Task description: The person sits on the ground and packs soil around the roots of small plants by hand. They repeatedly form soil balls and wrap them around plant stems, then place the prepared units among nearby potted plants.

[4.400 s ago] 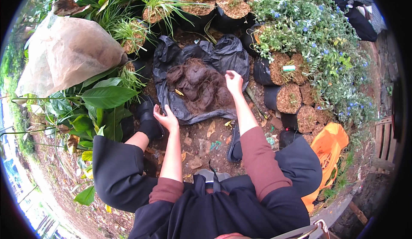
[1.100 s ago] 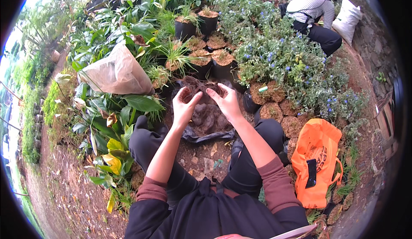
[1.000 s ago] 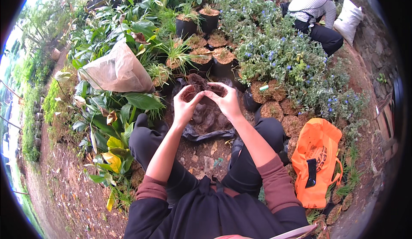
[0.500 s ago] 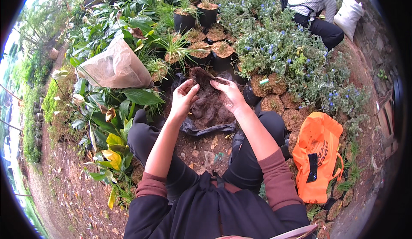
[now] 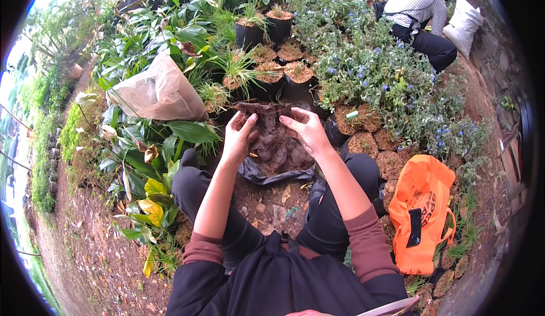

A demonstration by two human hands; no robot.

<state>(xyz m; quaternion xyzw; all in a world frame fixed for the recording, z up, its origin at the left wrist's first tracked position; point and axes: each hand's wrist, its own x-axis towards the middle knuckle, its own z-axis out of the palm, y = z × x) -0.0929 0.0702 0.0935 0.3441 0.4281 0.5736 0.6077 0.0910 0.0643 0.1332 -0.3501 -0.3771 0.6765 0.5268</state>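
My left hand and my right hand are raised side by side in front of me. Between them stretches a dark brown fibrous clump, pinched at its left end and its right end by thumbs and fingers. Just below lies a heap of brown matted fibre clumps, like roots or coir. The heap rests in a black plastic bag spread on the soil between my knees. The fingers' far sides are hidden behind the thumbs and the clump.
Potted grassy plants stand just beyond the bag. Left is a pale mesh-wrapped bundle among broad leaves. Blue-flowered bushes grow on the right, above an orange bag carrying a black phone. Another person crouches far right beside a white sack.
My hands have moved apart, and the fibrous clump has gone from a bunched piece to a wider, flatter strip between them. The whole view has shifted slightly.
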